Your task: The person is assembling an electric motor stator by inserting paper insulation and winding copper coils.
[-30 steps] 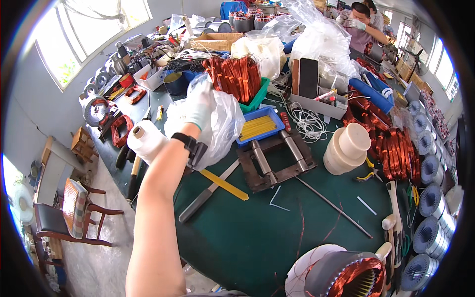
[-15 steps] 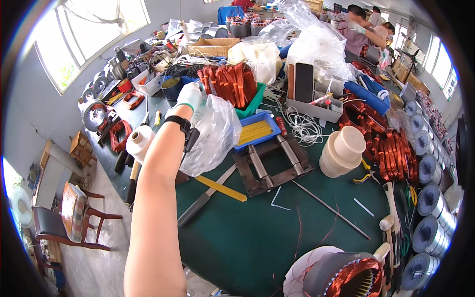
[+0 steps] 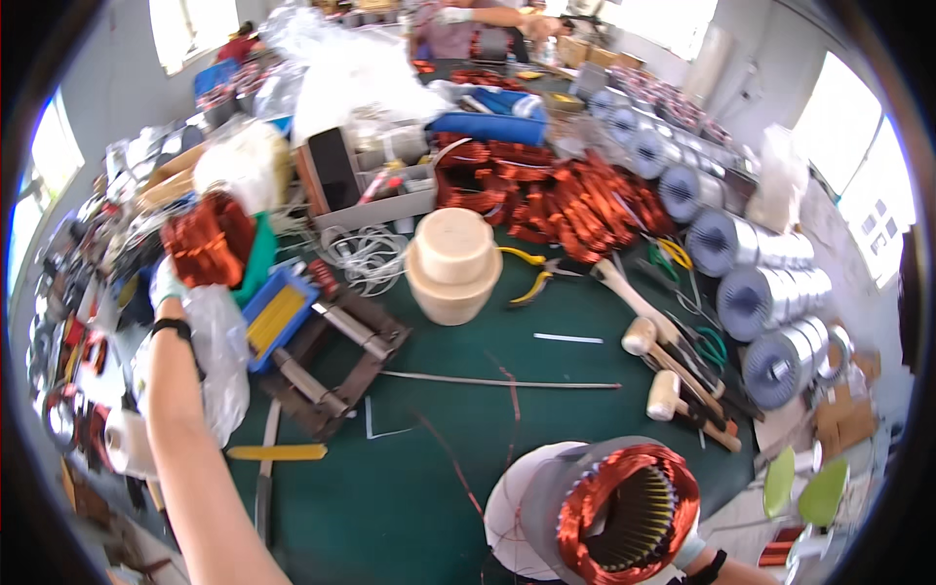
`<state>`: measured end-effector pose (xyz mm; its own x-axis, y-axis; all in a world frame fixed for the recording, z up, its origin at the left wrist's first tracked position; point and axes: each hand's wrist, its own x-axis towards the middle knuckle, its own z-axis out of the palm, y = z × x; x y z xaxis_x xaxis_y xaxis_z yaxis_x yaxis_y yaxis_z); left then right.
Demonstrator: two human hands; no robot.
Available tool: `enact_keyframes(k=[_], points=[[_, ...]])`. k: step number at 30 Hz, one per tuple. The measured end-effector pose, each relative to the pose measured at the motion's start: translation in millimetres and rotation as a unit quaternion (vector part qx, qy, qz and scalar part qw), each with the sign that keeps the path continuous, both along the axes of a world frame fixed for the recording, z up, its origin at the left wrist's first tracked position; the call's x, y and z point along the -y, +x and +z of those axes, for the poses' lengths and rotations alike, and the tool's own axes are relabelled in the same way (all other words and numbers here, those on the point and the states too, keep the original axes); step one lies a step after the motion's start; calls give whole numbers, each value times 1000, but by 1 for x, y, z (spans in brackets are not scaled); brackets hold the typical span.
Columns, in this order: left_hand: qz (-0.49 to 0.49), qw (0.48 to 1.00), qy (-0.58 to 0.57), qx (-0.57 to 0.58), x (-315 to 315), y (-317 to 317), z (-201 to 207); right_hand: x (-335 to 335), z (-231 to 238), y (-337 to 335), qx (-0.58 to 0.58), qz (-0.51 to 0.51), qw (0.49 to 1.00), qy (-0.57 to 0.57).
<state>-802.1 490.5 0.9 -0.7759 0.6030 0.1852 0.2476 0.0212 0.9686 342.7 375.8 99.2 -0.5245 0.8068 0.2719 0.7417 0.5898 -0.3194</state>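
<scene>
My left hand [image 3: 168, 284], in a pale glove, reaches to the far left, beside a clear plastic bag [image 3: 216, 361] and a green bin [image 3: 258, 255] of copper coil bundles [image 3: 208, 239]. Its fingers are blurred and partly hidden. At the lower right, a grey motor stator [image 3: 551, 512] with copper windings lies on its side on a round white pad [image 3: 502, 507], its slotted bore facing right. My gloved right hand [image 3: 690, 551] is against the stator's right side, its fingers hidden behind the windings. Loose copper wires trail from the stator over the green tabletop.
A blue tray [image 3: 280, 317] of yellow strips adjoins a dark metal frame [image 3: 336, 363] with rollers. Beyond stand a stepped cream block [image 3: 453, 268], pliers [image 3: 531, 278] and copper coils [image 3: 604, 210]. Mallets [image 3: 663, 395] and wire spools [image 3: 760, 302] line the right; a thin rod [image 3: 507, 382] crosses the middle.
The view has swung right, so the table's contents sit further left and tilted. My right hand has come into view at the stator. My left hand stays near the bag and coil bin.
</scene>
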Motion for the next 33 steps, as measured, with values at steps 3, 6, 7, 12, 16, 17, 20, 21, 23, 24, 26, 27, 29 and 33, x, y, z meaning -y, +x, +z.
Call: enact_keyframes(k=[3,6,7,12,16,17,20,21,23,24,26,27,29,33], points=[[-13,999,-14,-37,-4,-2,-10,19,6,8,12,-33,999,2],[2,997,-30,-74,41,-13,-28,33,11,3,24,-37,999,0],[6,995,-46,-87,45,-9,-37,29,6,6,22,-40,999,-13],[54,982,-67,-170,39,26,1,39,-26,34,-61,-106,977,-177],[85,963,-93,-236,44,72,21,28,3,10,1,-37,997,-62],[98,959,-100,-248,55,76,20,27,7,6,3,-34,997,-63],[120,943,-110,-289,40,116,41,31,10,6,26,-40,998,-40],[156,930,-167,-288,44,144,54,30,8,9,24,-33,998,-37],[77,996,-1,-38,36,117,45,30,3,15,26,-30,999,-35],[-2,963,163,214,44,100,41,28,-2,18,19,-24,998,-63],[12,953,161,257,30,94,24,30,1,14,25,-33,995,-92],[12,996,56,70,33,77,46,28,1,20,14,-25,996,-81],[26,990,-54,-125,39,62,25,29,4,13,25,-18,997,-73],[4,995,100,9,34,33,24,27,0,16,-3,-30,995,-96]])
